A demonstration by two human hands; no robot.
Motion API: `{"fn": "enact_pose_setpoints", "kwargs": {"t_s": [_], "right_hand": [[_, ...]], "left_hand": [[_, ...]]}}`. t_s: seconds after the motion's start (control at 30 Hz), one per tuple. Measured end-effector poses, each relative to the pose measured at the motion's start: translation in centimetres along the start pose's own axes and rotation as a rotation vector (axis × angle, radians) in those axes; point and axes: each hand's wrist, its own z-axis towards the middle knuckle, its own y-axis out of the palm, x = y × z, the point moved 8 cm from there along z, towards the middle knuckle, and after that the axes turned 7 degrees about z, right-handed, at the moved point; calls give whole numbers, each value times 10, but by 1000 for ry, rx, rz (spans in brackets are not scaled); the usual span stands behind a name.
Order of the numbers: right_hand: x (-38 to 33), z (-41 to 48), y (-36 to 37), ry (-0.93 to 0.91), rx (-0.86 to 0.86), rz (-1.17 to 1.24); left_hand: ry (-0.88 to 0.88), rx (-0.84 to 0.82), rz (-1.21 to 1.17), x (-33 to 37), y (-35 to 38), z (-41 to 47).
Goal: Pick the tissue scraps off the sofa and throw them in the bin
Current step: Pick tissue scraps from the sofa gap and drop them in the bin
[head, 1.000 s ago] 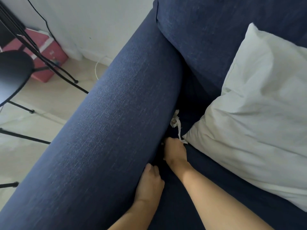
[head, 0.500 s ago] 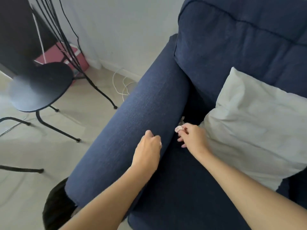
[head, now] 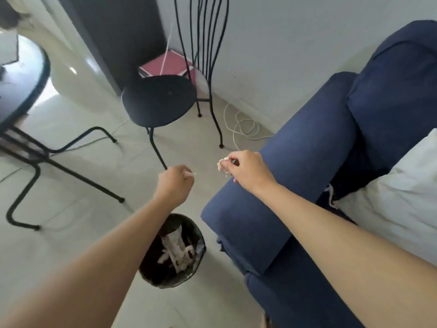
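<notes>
My right hand [head: 248,170] pinches a crumpled white tissue scrap [head: 222,165] over the floor, just left of the blue sofa's armrest [head: 295,176]. A small white scrap tip [head: 192,174] pokes out of my left hand [head: 173,185], which is closed in a fist. The black bin [head: 196,235] stands on the floor below my left forearm, beside the armrest's front end, with several white tissue pieces [head: 176,249] inside. Another white scrap [head: 331,194] lies in the gap between the armrest and the white pillow [head: 390,192].
A black metal chair [head: 160,98] stands on the pale floor ahead, with a pink box [head: 165,65] behind it. A dark round table [head: 21,84] with black legs is at the left. A white cable [head: 241,126] coils on the floor by the wall.
Both hands have lifted away from the sofa gap and swung left, out over the floor above the bin. The view turned from the cushion to the floor; the right hand still holds its scrap.
</notes>
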Motion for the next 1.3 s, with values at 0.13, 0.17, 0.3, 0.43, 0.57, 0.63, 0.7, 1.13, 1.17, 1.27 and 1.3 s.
{"fn": "enact_pose_setpoints", "kwargs": {"t_s": [0.13,0.17,0.3,0.43,0.57,0.63,0.7,1.13,1.17,1.27,1.3], "right_hand": [[-19,-1,122,21,-158,-50],[-18,-2,152,29,-193,-76],[4,-10,242,91,-289,-189],[33,-21,295,162,-308,-251],[56,-27,320,202,-308,-290],[64,-30,327,216,-320,-312],[70,-32,334,229,-332,-305],[50,-21,304,272,-313,-123],[43,-19,295,255,-288,-113],[19,-11,254,161,-167,-58],[9,-8,234,128,-122,-33]], "left_hand": [[-177,-45,-17,-138,9,-15],[-201,-64,-40,-167,14,-15],[-275,-128,-86,-254,42,-15],[-194,-284,36,-291,78,-17],[-205,-453,-28,-326,110,-20],[-245,-477,-56,-340,114,-21],[-271,-482,-81,-350,112,-20],[-171,-370,6,-297,62,-8],[-145,-355,31,-283,57,-7],[-51,-273,29,-233,36,-3],[-24,-236,29,-217,28,-1]]}}
